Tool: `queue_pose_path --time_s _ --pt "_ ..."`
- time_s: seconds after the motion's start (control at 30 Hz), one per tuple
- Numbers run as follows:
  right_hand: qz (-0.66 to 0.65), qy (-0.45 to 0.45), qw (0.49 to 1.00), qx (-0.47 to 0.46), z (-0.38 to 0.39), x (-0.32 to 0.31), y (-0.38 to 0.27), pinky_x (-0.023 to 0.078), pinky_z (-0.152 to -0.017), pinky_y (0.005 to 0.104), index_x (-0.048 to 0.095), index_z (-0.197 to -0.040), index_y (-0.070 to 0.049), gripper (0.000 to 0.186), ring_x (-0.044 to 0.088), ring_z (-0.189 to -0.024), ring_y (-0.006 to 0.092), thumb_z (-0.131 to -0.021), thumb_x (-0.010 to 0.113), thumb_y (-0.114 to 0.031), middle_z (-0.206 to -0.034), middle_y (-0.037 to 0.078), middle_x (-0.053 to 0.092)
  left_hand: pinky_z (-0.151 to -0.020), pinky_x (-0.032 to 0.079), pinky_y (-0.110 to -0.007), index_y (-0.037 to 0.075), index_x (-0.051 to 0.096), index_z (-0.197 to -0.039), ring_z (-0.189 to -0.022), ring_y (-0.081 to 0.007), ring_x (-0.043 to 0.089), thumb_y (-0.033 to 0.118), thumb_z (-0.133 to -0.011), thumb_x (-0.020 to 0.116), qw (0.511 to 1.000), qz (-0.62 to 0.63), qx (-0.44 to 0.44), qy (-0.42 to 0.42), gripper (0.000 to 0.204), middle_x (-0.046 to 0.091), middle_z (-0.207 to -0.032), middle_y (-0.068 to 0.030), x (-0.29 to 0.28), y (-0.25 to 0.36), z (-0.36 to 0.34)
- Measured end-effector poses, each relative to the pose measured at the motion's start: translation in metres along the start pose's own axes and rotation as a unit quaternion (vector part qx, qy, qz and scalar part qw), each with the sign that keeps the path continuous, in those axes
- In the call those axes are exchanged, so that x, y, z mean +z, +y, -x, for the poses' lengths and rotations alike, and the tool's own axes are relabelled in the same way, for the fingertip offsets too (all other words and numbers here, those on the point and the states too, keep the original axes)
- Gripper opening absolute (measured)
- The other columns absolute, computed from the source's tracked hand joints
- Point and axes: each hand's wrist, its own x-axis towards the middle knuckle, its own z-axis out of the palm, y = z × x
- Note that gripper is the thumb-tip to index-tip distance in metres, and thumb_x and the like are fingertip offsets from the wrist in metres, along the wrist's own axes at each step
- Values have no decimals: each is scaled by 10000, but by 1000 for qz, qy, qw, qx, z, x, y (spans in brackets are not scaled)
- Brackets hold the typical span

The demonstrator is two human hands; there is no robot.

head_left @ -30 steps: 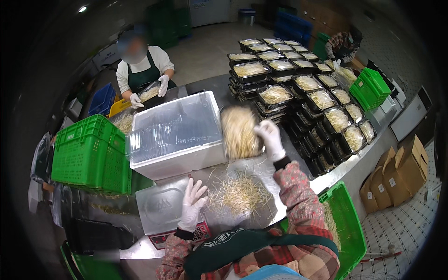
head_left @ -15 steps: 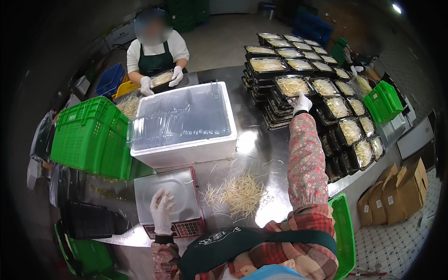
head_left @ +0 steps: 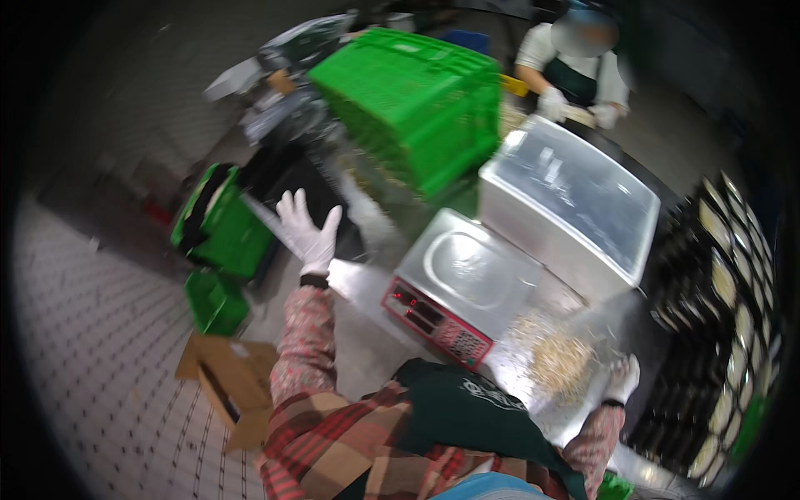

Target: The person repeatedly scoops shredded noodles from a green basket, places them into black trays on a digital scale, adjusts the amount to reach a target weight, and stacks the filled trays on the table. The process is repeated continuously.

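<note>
My left hand (head_left: 307, 233), in a white glove, is open with its fingers spread. It reaches over a stack of black plastic trays (head_left: 287, 179) at the left of the table. My right hand (head_left: 622, 379), also gloved, is low beside a loose pile of bean sprouts (head_left: 560, 363) on the metal table. Its fingers are blurred, and I see nothing held in it. Between my hands stands a red scale (head_left: 437, 321) with a bare steel pan (head_left: 471, 267).
Behind the scale is a white foam box (head_left: 542, 221) topped with clear plastic lids (head_left: 575, 192). A large green crate (head_left: 408, 100) stands far left of it. Packed sprout trays (head_left: 721, 333) are stacked at right. A co-worker (head_left: 575, 75) handles a tray across the table. Cardboard (head_left: 229, 387) lies lower left.
The view has swung left. My right hand has left the packed tray on the stack and come down near the sprouts. My left hand has moved from the scale toward the black trays, fingers spreading.
</note>
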Motion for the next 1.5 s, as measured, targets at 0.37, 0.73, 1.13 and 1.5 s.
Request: queue_pose_path --time_s 0.37,0.73,1.13,1.5 --pt "127 7 991 45 80 58 78 460 -609 314 564 -959 -183 153 530 -689 118 -921 665 -290 -804 -40 548 -1140 233 -580 136 596 -1271 -1046 -279 634 244 -906 576 975 -179 -28 -132 381 700 -1052 -81 -8 -128 -71" --pt "70 22 997 30 144 82 120 501 -616 298 608 -987 -165 75 568 -709 116 -940 645 -209 -771 -34 541 -1037 415 -454 19 654 -733 -685 -246 617 179 -762 822 986 162 37 9 234 633 -675 -75 -37 -59 -112" --pt "295 41 954 -34 349 110 139 519 -724 297 622 -1043 -44 198 630 -756 145 -921 628 -199 -845 52 655 -1124 315 -518 85 656 -1110 -962 -286 639 101 -870 612 534 442 529 -490 245 684 -962 -123 63 326 234" --pt "257 461 842 -110 579 -38 93 504 -788 270 650 -1064 -24 231 614 -870 102 -895 682 -177 -924 38 675 -1147 282 -470 104 424 -1459 -1346 -345 421 126 -806 733 405 510 606 -457 723 478 -1440 -155 27 429 322"
